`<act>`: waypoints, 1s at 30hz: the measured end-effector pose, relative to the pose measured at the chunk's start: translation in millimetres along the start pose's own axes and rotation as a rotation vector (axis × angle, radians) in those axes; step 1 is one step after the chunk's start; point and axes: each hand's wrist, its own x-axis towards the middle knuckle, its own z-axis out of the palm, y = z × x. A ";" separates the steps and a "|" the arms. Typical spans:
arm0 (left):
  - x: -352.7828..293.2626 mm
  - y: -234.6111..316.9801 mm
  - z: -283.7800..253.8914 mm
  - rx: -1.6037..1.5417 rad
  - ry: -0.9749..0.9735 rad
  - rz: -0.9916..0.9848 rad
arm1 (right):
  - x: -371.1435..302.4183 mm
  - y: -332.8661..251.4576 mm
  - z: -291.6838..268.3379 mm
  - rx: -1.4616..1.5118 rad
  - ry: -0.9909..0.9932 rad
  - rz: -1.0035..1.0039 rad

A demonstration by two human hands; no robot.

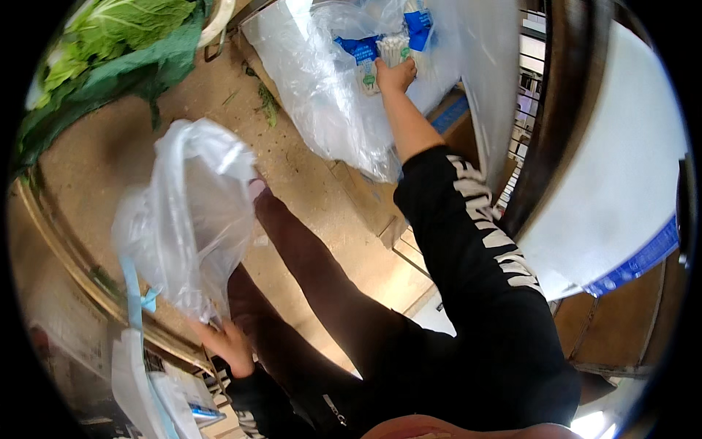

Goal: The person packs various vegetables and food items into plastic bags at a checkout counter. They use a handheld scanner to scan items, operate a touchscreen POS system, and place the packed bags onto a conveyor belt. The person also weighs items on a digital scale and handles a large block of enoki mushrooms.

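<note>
My left hand (232, 347) pinched a clear bag (196, 219); my right hand (396, 75) gripped a mushroom pack (393, 48), which the loose plastic liner (314, 110) might have snagged.

- We count one left hand (230, 345) and one right hand (397, 75).
- We see one loose bag (179, 212).
- We see one big bag (314, 110).
- We count at least two packs (419, 29); we can't tell if more hide.
- We see one green cloth (110, 89).
- We count two legs (311, 271).
</note>
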 end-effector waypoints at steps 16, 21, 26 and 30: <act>51.2 68.2 56.6 -0.975 -0.059 -0.389 | 68.5 90.7 -23.4 -0.004 -0.482 -0.296; 66.0 61.7 48.0 -0.917 -0.140 -0.339 | 50.4 69.1 7.3 0.264 -0.751 -0.213; 73.1 23.4 29.1 -1.025 -0.331 -0.169 | 35.3 53.0 36.8 -0.249 -0.606 -0.365; 73.9 40.9 35.2 -0.972 -0.181 -0.261 | 17.4 42.2 43.1 -0.263 -0.548 -0.312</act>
